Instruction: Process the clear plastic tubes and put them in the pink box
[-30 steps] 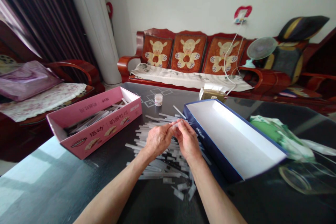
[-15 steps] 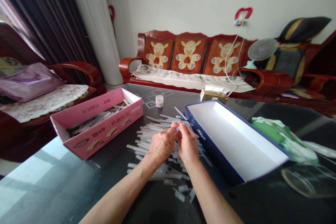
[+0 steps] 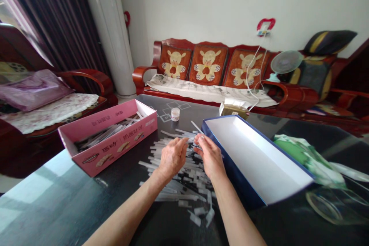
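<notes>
Over a pile of whitish, translucent plastic tubes [image 3: 152, 158], my two hands are held a little apart. My left hand [image 3: 172, 157] has its fingers curled and thumb and forefinger drawn together; whatever lies in them is too small to name. My right hand [image 3: 211, 155] is beside the blue box [image 3: 230, 163], fingertips pinched around something pale that I cannot make out. Short cut tube pieces [image 3: 198, 211] lie at the near end of the pile. On the left, the pink box [image 3: 115, 142] contains more long thin pieces, whitish and dark.
A small white cup [image 3: 175, 114] stands behind the pile on the dark table [image 3: 121, 203]. To the right lie a green-and-white packet [image 3: 305, 155] and a clear round-edged item [image 3: 325, 205]. A tissue box [image 3: 235, 109] sits behind the blue box; a wooden sofa [image 3: 141, 78] stands beyond.
My hands were together at the fingertips and have now separated, the left moving left and the right slightly right. The view has tipped slightly upward. The boxes stay put.
</notes>
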`<state>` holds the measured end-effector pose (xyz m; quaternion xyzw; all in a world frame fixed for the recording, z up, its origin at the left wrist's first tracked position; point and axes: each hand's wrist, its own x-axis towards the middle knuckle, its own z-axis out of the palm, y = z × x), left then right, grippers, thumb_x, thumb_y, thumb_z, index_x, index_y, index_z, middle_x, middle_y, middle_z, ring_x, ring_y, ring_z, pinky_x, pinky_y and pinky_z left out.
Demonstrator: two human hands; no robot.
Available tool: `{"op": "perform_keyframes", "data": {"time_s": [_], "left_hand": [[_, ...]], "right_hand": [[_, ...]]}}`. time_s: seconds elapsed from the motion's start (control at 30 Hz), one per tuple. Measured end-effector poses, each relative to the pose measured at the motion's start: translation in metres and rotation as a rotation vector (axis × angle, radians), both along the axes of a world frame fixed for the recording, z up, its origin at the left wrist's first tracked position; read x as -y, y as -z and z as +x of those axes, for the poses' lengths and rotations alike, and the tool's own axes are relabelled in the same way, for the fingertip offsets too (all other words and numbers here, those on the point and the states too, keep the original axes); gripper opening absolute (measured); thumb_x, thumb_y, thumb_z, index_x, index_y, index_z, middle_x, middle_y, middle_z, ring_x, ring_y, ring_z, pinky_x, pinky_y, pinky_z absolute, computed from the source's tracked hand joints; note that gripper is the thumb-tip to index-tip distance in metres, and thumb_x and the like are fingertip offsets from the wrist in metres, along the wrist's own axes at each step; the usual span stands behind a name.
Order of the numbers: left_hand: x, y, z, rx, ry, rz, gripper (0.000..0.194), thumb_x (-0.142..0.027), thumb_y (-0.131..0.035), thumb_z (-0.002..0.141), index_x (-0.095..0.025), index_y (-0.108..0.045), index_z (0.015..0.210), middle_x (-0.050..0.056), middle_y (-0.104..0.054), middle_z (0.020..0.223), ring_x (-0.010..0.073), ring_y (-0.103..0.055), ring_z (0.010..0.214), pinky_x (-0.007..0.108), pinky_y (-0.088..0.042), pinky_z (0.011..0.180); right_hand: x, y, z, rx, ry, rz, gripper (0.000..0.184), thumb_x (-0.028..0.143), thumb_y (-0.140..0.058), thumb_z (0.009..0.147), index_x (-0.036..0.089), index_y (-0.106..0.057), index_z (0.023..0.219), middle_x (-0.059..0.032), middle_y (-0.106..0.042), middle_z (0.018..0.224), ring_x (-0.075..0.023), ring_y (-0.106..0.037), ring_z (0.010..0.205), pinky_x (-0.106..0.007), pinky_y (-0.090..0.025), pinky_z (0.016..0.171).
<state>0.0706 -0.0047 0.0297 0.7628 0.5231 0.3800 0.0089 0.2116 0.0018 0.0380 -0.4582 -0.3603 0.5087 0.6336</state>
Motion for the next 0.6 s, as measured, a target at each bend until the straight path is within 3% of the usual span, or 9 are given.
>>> {"op": "perform_keyframes", "data": {"time_s": [0.2,0.4,0.6], "left_hand": [[-0.002,0.002,-0.003,-0.262,-0.054,0.065,0.027,-0.024,-0.041,0.095,-0.024,-0.065,0.109,0.005,-0.063,0.085,0.0194,-0.055,0.080,0.032,-0.039,0.075],[-0.002,0.000,-0.002,-0.291,0.002,0.050,0.026,-0.023,-0.042,0.094,-0.024,-0.064,0.109,0.006,-0.064,0.090,0.0201,-0.055,0.082,0.037,-0.039,0.079],[-0.004,-0.002,-0.005,-0.212,-0.007,0.060,0.034,-0.019,-0.048,0.089,-0.019,-0.055,0.122,0.011,-0.060,0.119,0.0243,-0.054,0.106,0.041,-0.041,0.091]], "right_hand": [[-0.002,0.009,0.004,0.560,-0.012,0.322,0.020,0.032,-0.065,0.076,0.025,-0.075,0.092,-0.0046,-0.072,0.099,-0.0217,-0.065,0.093,-0.034,-0.052,0.084],[-0.002,0.012,0.008,0.750,-0.108,0.350,0.021,0.028,-0.058,0.082,0.027,-0.073,0.097,-0.0034,-0.074,0.097,-0.0229,-0.068,0.090,-0.036,-0.052,0.086],[-0.009,0.015,0.026,1.017,0.049,0.414,0.027,0.033,-0.050,0.085,0.023,-0.072,0.098,-0.0088,-0.072,0.101,-0.0262,-0.066,0.097,-0.040,-0.050,0.090]]}}
